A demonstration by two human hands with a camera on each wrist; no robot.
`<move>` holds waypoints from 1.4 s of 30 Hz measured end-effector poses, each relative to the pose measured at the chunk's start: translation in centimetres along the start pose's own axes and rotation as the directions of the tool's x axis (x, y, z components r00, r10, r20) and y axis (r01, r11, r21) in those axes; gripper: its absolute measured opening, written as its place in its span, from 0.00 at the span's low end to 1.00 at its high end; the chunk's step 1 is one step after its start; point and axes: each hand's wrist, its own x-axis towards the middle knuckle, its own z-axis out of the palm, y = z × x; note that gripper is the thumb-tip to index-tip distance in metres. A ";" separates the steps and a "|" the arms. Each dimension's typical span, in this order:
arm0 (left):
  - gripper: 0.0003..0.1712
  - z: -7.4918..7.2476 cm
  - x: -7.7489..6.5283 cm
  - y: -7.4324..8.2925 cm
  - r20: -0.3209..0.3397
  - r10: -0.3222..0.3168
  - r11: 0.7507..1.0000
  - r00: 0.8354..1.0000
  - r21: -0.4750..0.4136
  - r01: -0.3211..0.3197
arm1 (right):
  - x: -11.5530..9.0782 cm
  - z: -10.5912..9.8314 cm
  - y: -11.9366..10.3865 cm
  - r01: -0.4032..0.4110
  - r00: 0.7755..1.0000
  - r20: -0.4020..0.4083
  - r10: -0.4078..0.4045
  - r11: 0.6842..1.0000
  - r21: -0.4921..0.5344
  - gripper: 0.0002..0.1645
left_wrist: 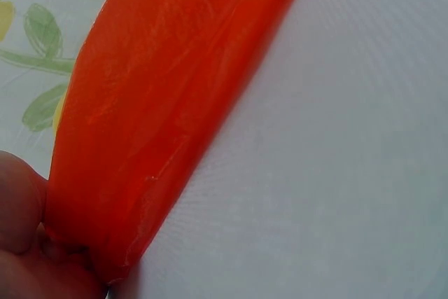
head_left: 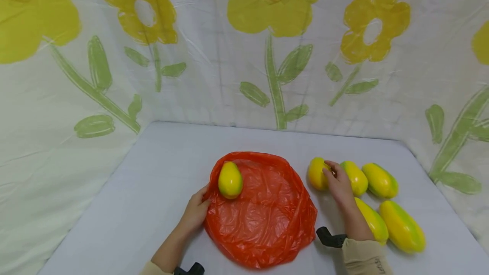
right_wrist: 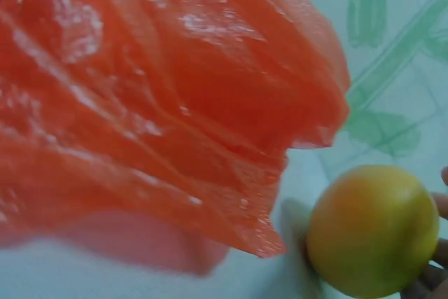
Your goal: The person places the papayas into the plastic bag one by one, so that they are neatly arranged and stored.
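Observation:
A red plastic bag [head_left: 263,224] lies spread with its mouth facing up. My left hand [head_left: 196,211] pinches its left rim; thumb and fingers [left_wrist: 21,204] show on the bag's edge in the left wrist view. One yellow-green papaya [head_left: 230,180] rests inside, by the left wall. Right of the bag, my right hand [head_left: 339,181] is at the right side of another papaya [head_left: 317,174], its fingertips against or very near the skin. In the right wrist view, this papaya [right_wrist: 372,231] appears end-on, with parts of fingers at its right.
Several more papayas, among them one nearby [head_left: 354,177] and one at the front right [head_left: 402,226], lie around my right forearm on the white table [head_left: 153,173]. A flower-printed curtain [head_left: 206,75] hangs behind the table. Black wrist devices [head_left: 330,237] sit on both wrists.

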 end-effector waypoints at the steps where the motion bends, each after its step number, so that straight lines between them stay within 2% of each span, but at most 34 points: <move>1: 0.30 0.0 0.0 0.0 0.000 -0.005 1.000 1.000 -0.011 0.005 | 0.1 0.2 0.1 0.003 1.000 -0.006 -0.003 1.000 0.004 0.28; 6: 0.30 -0.1 0.0 0.0 0.004 -0.004 1.000 1.000 -0.023 0.004 | 0.1 1.1 0.8 0.005 0.999 -0.052 -0.002 0.999 0.048 0.27; 13: 0.29 0.0 -0.1 0.2 0.000 0.009 1.000 1.000 -0.008 -0.009 | 0.3 1.9 1.7 -0.003 0.998 -0.058 0.010 0.991 0.133 0.31; 20: 0.29 0.0 -0.2 0.3 0.002 0.012 1.000 1.000 -0.009 -0.012 | 0.3 2.3 2.4 -0.095 0.992 -0.054 0.115 0.952 0.292 0.33; 25: 0.29 0.0 -0.1 0.2 -0.003 0.004 1.000 1.000 -0.011 -0.004 | 0.3 2.5 2.5 -0.095 0.989 -0.068 0.129 0.926 0.364 0.31; 33: 0.30 0.0 -0.1 0.2 -0.002 -0.010 1.000 1.000 -0.023 0.010 | 0.4 2.7 2.5 -0.049 0.994 -0.075 0.084 0.921 0.386 0.30; 42: 0.29 0.1 -0.2 0.2 -0.003 -0.016 1.000 1.000 -0.015 0.016 | 0.6 3.1 2.7 -0.056 0.988 -0.107 0.112 0.905 0.423 0.31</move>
